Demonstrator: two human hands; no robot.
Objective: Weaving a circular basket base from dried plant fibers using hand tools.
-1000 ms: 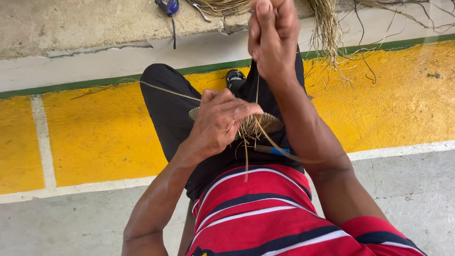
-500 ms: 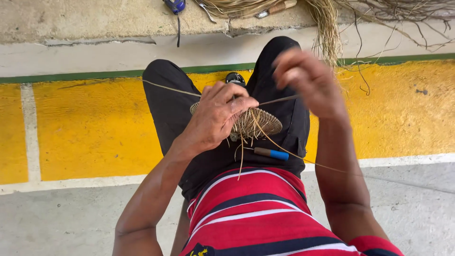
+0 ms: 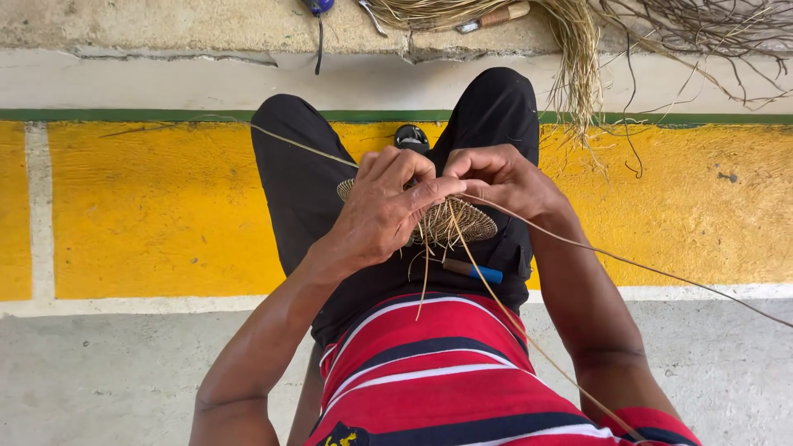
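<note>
A small round woven straw disc [image 3: 467, 221] rests on my lap over black trousers. My left hand [image 3: 388, 206] lies across the disc and grips its rim with curled fingers. My right hand [image 3: 500, 177] sits just beyond the disc, fingers pinched on a thin straw strand [image 3: 628, 263] that trails off to the right. Another strand [image 3: 297, 144] runs left from the disc. Loose straw ends hang from the disc toward my red striped shirt. A small tool with a blue tip [image 3: 472, 270] lies on my lap below the disc.
A bundle of dry straw [image 3: 570, 49] and dark twigs [image 3: 702, 33] lies on the concrete ledge ahead, beside a wooden-handled tool [image 3: 496, 16] and a blue object [image 3: 318, 7]. A yellow painted band [image 3: 149, 206] with white lines crosses the floor. A small dark object [image 3: 411, 136] sits between my knees.
My right hand has come down from high above the lap to the disc's far edge, drawing the strand tight. My left hand stays on the disc.
</note>
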